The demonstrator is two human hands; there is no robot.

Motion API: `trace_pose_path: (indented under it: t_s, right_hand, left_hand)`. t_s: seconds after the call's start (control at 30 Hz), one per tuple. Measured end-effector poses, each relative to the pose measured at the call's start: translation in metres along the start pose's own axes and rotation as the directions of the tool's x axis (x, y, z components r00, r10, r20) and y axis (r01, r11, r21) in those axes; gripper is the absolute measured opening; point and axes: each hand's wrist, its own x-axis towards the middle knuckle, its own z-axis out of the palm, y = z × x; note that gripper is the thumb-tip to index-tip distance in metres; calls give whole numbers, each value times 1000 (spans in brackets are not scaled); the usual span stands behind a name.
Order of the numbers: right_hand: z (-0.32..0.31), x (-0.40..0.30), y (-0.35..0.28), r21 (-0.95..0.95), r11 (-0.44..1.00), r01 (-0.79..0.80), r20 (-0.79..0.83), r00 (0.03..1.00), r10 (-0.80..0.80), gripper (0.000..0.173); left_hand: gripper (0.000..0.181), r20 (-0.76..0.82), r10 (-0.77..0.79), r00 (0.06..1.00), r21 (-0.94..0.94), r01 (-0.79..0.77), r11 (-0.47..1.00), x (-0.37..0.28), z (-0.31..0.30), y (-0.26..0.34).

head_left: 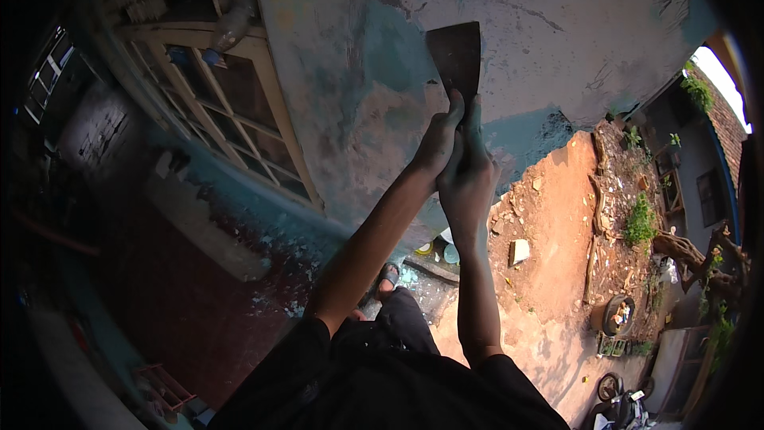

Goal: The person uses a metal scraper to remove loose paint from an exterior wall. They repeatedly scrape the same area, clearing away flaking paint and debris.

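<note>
Both of my hands are wrapped around the handle of a wide scraper [456, 57], held out in front of me at arm's length. My left hand [439, 137] grips it from the left, thumb pointing along the tool. My right hand [471, 161] closes over the handle from the right, so the handle itself is hidden. The dark, flared metal blade lies over the painted wall [525, 42]; whether its edge touches cannot be told. Around the blade the wall shows pale, worn patches and bare blue-green ones.
Left stands a wooden-framed window [239, 113] with a plastic bottle [230, 30] by it. Paint flakes [292, 257] litter the floor near my sandalled foot [389, 275]. Right are a dirt yard [555, 191], a pale block [519, 251], a round planter [618, 315] and a motorcycle [624, 409].
</note>
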Motion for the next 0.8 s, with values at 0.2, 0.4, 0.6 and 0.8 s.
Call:
trace_pose_path:
  t_s: [0.2,0.4,0.6,0.8]
  right_hand:
    - [9,-1,3,46,996,-72,-28,997,74,56]
    - [10,-6,4,9,991,-132,-9,991,132,55]
    - [19,-1,3,84,992,-97,32,995,95,55]
    - [26,0,-3,120,991,-62,-74,995,72,63]
  left_hand:
    - [60,99,-10,995,51,5,999,8,-17,-7]
    - [59,35,-4,999,167,-2,986,5,-15,-2]
    - [57,-36,109,993,205,-100,974,3,-17,18]
    - [58,-60,73,996,321,-50,946,8,-28,19]
